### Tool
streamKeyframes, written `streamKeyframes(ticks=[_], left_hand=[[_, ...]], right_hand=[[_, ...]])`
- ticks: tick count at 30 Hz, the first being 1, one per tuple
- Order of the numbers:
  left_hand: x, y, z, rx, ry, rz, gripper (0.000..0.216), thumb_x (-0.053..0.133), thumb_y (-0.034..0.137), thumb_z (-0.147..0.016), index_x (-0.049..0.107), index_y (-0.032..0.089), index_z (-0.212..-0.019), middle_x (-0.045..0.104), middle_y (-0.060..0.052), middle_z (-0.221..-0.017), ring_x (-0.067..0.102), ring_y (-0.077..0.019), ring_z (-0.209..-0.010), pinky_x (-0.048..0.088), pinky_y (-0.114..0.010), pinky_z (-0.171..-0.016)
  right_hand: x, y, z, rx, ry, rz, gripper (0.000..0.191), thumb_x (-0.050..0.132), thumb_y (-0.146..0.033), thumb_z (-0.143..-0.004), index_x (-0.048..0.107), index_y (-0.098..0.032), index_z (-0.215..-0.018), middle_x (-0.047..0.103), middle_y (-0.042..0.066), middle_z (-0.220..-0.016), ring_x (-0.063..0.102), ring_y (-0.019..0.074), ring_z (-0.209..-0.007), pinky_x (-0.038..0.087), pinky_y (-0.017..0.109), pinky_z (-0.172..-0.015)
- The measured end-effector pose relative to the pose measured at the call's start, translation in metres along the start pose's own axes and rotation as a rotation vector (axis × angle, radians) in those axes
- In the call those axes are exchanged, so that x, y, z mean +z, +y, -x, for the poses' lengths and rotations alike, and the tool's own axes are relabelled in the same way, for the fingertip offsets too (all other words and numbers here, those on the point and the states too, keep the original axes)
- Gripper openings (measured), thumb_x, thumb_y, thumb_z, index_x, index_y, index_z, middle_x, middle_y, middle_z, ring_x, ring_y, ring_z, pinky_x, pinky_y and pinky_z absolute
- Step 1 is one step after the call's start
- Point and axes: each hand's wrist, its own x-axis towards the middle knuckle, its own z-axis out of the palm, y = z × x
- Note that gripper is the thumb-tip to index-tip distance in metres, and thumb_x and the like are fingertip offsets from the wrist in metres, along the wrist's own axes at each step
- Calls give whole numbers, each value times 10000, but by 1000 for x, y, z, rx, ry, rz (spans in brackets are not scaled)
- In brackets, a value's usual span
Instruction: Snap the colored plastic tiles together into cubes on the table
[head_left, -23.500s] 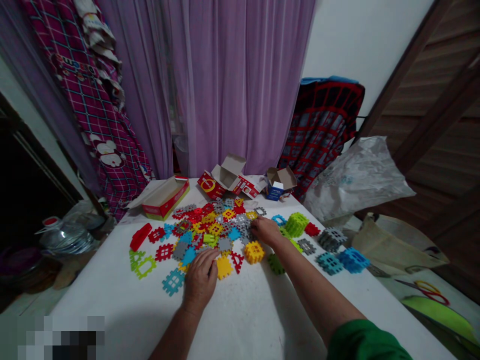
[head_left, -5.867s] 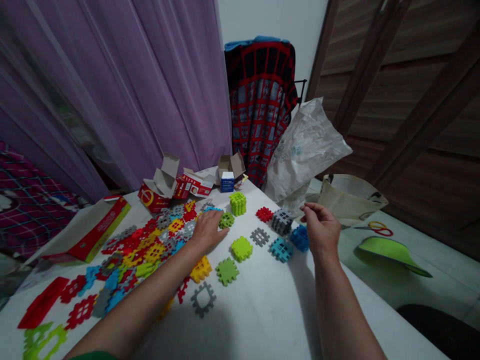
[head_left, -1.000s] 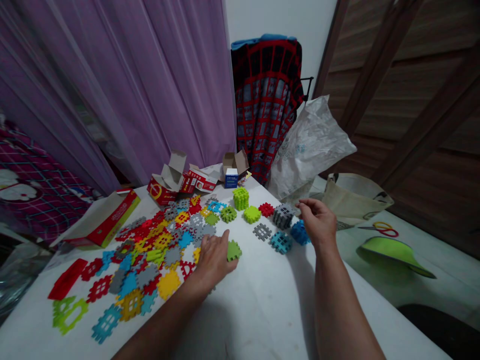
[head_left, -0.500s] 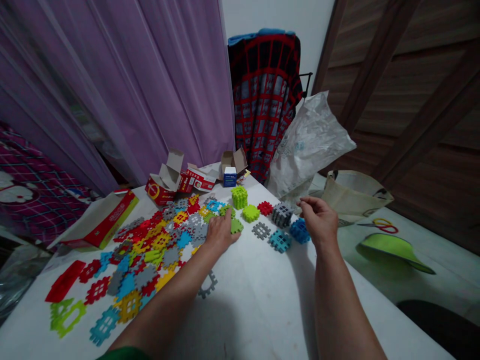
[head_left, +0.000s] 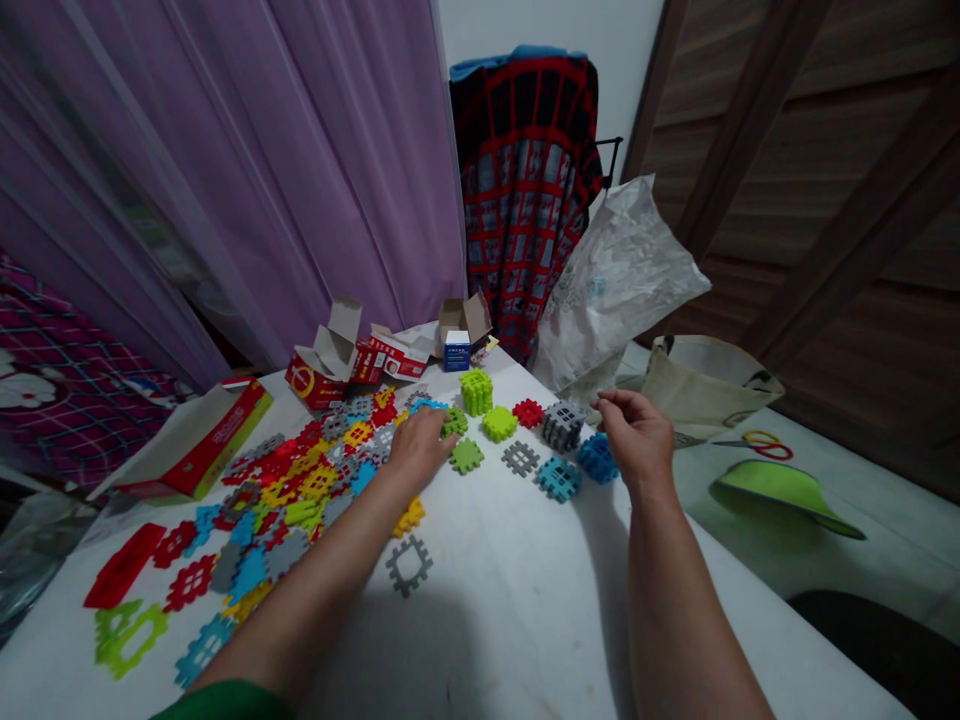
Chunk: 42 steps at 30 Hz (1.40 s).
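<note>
My left hand [head_left: 418,446] reaches across the white table [head_left: 510,620], fingers stretched flat on the far edge of a heap of coloured waffle tiles [head_left: 292,490], fingertips touching a green tile [head_left: 454,421]. A second green tile [head_left: 466,456] lies loose just right of that hand. My right hand [head_left: 637,436] hovers with fingers curled and thumb against forefinger, nothing visible in them, above a blue cube [head_left: 598,458] and beside a grey cube [head_left: 561,426]. A green cube [head_left: 477,392] stands further back.
A grey tile [head_left: 520,458], teal tile [head_left: 558,478] and grey frame tile [head_left: 409,565] lie apart. Opened cartons [head_left: 334,360] and a red box [head_left: 195,440] sit at the back. Right of the table: plastic bag [head_left: 622,280], tote bag [head_left: 705,385], scissors [head_left: 757,440], green cap [head_left: 780,490].
My left hand carried a green tile from the near middle of the table up toward the cubes, left it lying there, and moved on to another green tile. My right hand stayed put.
</note>
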Motion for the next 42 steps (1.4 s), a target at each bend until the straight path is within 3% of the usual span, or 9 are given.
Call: streamKeyframes(ticks=[2, 6, 10, 18, 42], left_hand=[[-2, -9, -18, 17, 5, -1, 484, 628, 397, -821, 552, 203, -1258, 590, -107, -1293, 540, -262, -1208, 412, -360, -1020], [5, -20, -44, 93, -131, 40, 762, 688, 432, -760, 407, 169, -1418, 456, -132, -1473, 443, -274, -1340, 343, -350, -1105], [12, -20, -48, 100, -199, 19, 752, 670, 433, -765, 411, 175, -1423, 511, -127, -1434, 482, -279, -1314, 368, -355, -1090], [17, -20, -41, 86, -164, 6, 638, 632, 399, -787, 470, 200, -1372, 588, -113, -1344, 539, -269, -1250, 415, -350, -1044], [18, -17, -39, 88, -167, 46, 739, 664, 373, -772, 408, 160, -1432, 544, -140, -1398, 516, -265, -1282, 397, -337, -1075]], right_hand=[[0, 1, 0, -8, -5, 8, 258, 641, -362, -664, 706, -165, -819, 697, 28, -682, 553, 127, -499, 442, 251, -480], [1, 2, -1, 6, 6, 22, 264, 654, -373, -652, 705, -169, -812, 691, 24, -669, 550, 129, -489, 441, 255, -477], [1, 1, 0, 11, 9, 21, 257, 669, -373, -636, 702, -171, -791, 671, 11, -639, 538, 125, -477, 437, 254, -469], [3, 3, 1, -11, -12, 29, 244, 654, -363, -672, 703, -168, -811, 678, 16, -664, 549, 125, -499, 446, 256, -492], [3, 6, 0, 5, -31, 38, 282, 630, -392, -676, 697, -167, -833, 682, 22, -678, 549, 132, -523, 448, 273, -524]])
